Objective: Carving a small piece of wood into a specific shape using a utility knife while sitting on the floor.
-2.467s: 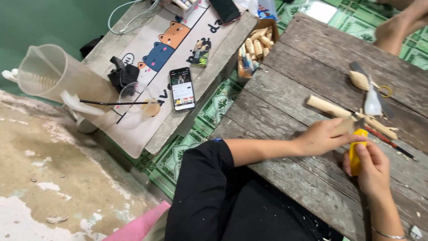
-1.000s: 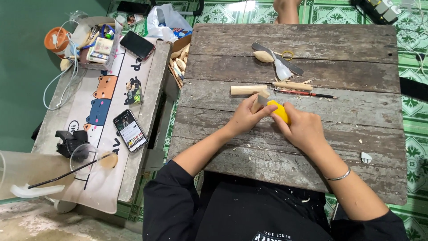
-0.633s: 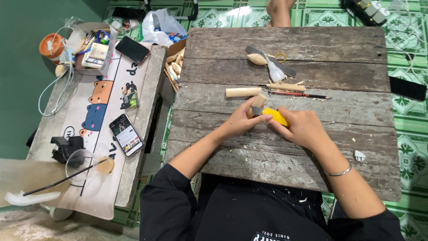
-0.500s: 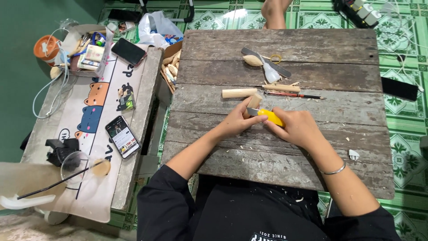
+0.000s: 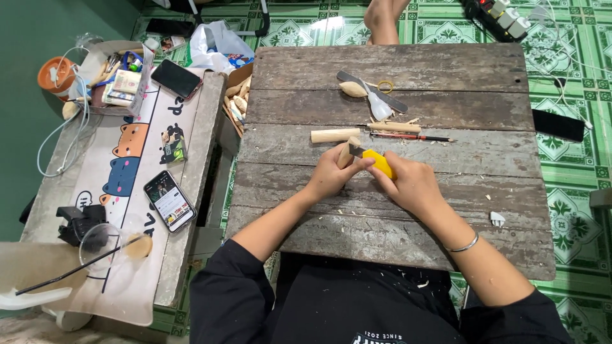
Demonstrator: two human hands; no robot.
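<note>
Carving is under way: left hand [image 5: 330, 175] has its fingers clamped on a small wooden piece [image 5: 345, 153], right hand [image 5: 411, 185] clamped on the yellow-handled knife [image 5: 376, 162] above the counter [image 5: 408, 236]. The next cut wants control.

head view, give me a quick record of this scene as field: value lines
left hand: grips a small wooden piece
right hand: grips a yellow-handled knife, blade against the wooden piece
surface: weathered plank table
nearby on table: wooden dowel, red pencil, carved wooden spoon
side bench: two phones, the nearer
</note>
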